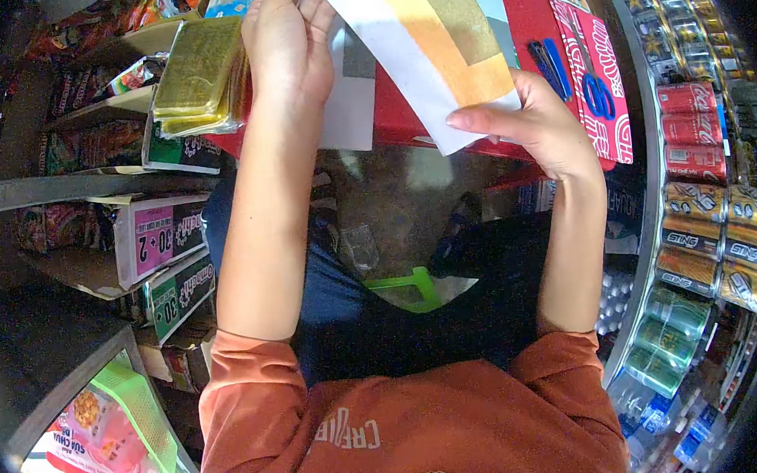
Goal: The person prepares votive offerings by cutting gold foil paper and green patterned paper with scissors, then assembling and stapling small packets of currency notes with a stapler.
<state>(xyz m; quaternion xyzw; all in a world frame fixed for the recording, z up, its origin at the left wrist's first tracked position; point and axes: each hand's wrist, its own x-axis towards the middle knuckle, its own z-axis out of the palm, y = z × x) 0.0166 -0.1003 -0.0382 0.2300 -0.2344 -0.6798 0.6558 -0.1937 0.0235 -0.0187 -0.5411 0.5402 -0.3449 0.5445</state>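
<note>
My right hand [537, 126] is closed on the lower right corner of a paper sheet [412, 47], with the thumb on top. The sheet is white with an orange band and a dull gold patch, and it slants over the red table [400, 110]. My left hand [293, 52] is palm up beside the sheet's upper left edge. Its fingers run to the top of the frame, so their grip is unclear. Just left of that hand lies a stack of gold-coloured packets in clear wrap [196, 68]. A white and grey sheet [346, 106] lies under the held one.
Blue-handled scissors [598, 95] and a blue stapler-like item [549, 67] are at the table's right. Shelves of packets [87, 144] stand left. Drink cans [690, 132] and bottles [701, 433] line the right. A green plastic piece [414, 291] shows between the legs.
</note>
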